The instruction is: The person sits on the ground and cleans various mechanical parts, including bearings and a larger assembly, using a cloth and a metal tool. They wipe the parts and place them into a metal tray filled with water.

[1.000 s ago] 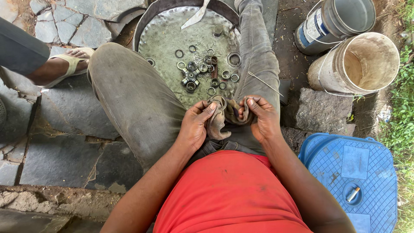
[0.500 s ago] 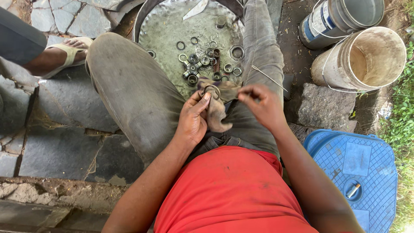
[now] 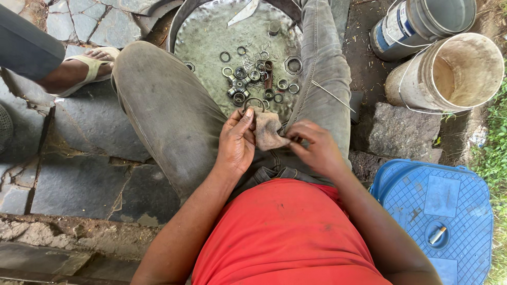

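My left hand [image 3: 236, 142] holds a dirty tan rag [image 3: 268, 132] with a thin metal ring [image 3: 255, 101] showing at its top edge. My right hand [image 3: 315, 146] pinches the rag's right side. Both hands are above my lap, between my knees in grey trousers. Just beyond them lies a round dented metal pan [image 3: 206, 39] with several rings, nuts, bearings and small needle rollers [image 3: 253, 74] scattered in it.
Two buckets [image 3: 449, 68] stand at the upper right beside a stone block [image 3: 404, 132]. A blue plastic crate lid [image 3: 438, 211] lies at the right. Another person's sandalled foot [image 3: 79, 71] rests on the stone paving at upper left.
My hands have drawn slightly apart and the rag is now spread between them. The view has shifted down a little.
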